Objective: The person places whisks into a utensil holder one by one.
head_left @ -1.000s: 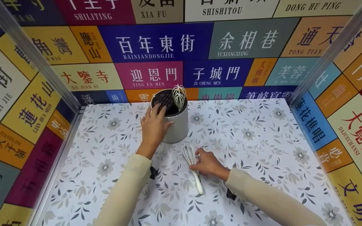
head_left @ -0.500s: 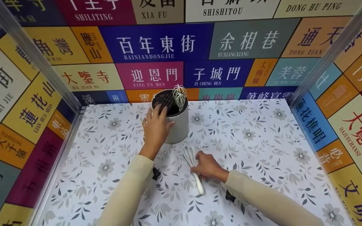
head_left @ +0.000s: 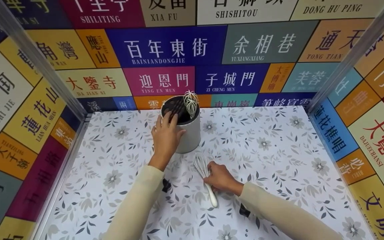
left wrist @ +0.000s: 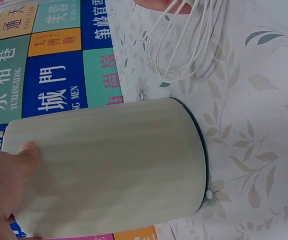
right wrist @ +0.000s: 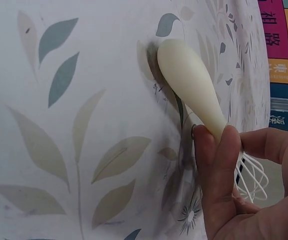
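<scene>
A grey utensil holder (head_left: 189, 136) stands upright toward the back of the table. My left hand (head_left: 167, 138) grips its near-left rim, thumb on the outer wall (left wrist: 114, 170) and fingers over the opening. Inside the holder are a dark slotted utensil (head_left: 178, 108) and a whisk with its pale wire head (head_left: 190, 103) up. In front of the holder, my right hand (head_left: 221, 177) pinches a second whisk (head_left: 214, 199) where the wires meet the handle. Its white handle (right wrist: 191, 80) points toward me and lies close over the tablecloth, with the wire loops (left wrist: 183, 45) toward the holder.
A white table (head_left: 262, 166) with a grey leaf-and-flower pattern spreads beneath. Colourful sign-printed panels (head_left: 165, 46) rise at the back and both sides, with clear corner posts (head_left: 345, 56) between them.
My right thumb and fingers have closed in on the second whisk, and its handle end has shifted slightly right. My left hand stays at the holder's rim, barely moved.
</scene>
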`<state>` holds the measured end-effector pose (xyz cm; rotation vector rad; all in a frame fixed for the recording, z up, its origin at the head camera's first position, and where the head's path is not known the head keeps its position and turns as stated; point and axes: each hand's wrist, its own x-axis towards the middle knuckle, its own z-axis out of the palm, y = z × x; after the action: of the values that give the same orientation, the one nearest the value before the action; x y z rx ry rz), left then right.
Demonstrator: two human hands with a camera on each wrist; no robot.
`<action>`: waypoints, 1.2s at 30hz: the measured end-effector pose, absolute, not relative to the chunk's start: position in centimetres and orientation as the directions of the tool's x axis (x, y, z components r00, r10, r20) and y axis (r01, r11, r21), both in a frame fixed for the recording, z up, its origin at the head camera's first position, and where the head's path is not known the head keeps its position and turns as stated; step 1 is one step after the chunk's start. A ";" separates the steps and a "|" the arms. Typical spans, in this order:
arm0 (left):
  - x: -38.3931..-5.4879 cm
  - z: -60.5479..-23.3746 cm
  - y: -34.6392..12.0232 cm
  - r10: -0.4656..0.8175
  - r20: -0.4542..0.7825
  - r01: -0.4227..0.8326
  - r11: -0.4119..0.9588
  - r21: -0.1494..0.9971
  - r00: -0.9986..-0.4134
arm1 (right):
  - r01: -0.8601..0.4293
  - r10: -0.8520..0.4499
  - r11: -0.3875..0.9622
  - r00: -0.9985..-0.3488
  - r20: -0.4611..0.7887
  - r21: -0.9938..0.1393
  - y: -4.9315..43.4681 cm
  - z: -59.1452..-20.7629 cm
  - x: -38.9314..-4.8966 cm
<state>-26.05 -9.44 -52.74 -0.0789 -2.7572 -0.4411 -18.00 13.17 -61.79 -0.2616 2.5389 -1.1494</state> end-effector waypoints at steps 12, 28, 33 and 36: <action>-26.1 -52.8 -9.4 0.001 0.360 0.113 0.950 0.290 -0.933 | 0.019 -0.320 0.556 -0.918 -0.235 -0.831 13.3 -61.2 -18.0; -26.1 -53.1 -9.6 0.011 0.416 0.137 0.951 0.276 -0.909 | -0.025 -0.273 0.545 -0.950 -0.149 -0.838 12.9 -59.9 -18.5; -26.1 -53.0 -9.5 0.006 0.403 0.134 0.948 0.290 -0.915 | -0.002 -0.259 0.530 -0.952 -0.160 -0.848 12.9 -59.1 -18.7; -26.1 -53.0 -9.5 0.003 0.398 0.133 0.945 0.300 -0.917 | 0.008 -0.257 0.521 -0.952 -0.165 -0.854 12.9 -58.6 -18.8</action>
<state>-26.13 -9.51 -53.00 -0.0990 -2.6989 -0.4548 -18.83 12.93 -58.60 -0.2096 2.4927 -1.4015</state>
